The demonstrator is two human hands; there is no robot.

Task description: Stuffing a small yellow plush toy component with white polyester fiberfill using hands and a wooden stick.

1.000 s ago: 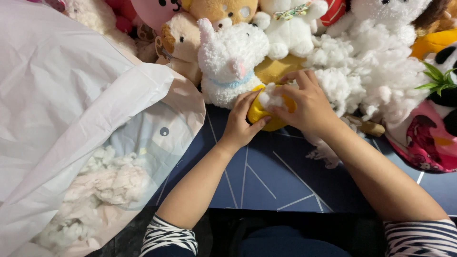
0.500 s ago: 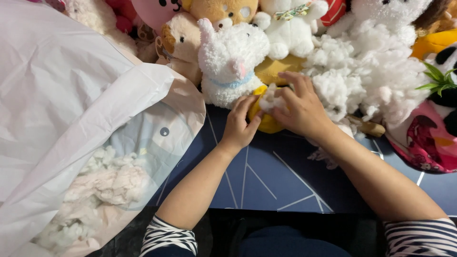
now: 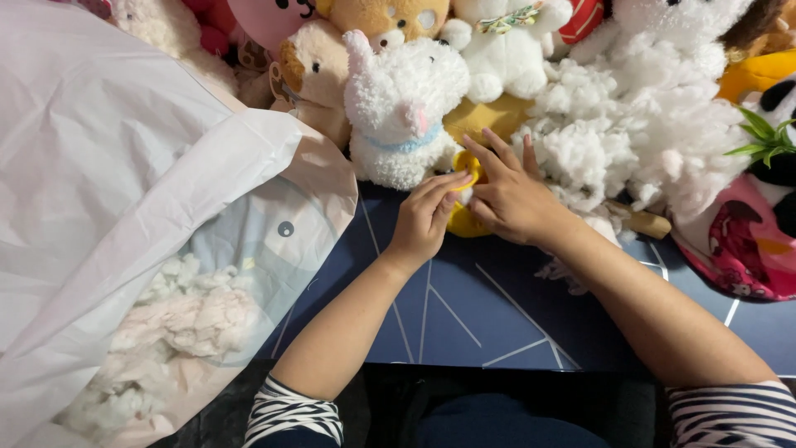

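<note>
Head view: hands point(image 3: 468, 203) on yellow toy point(image 3: 466, 217)

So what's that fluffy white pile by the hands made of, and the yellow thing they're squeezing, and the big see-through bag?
The loose white fluffy pile looks like soft fibre stuffing: wispy, clumpy tufts. The small yellow toy between the left hand and right hand seems to be plush fabric, matte, though mostly hidden. The big milky see-through bag looks like thin plastic film: shiny, crinkled, with more stuffing showing through.
</note>
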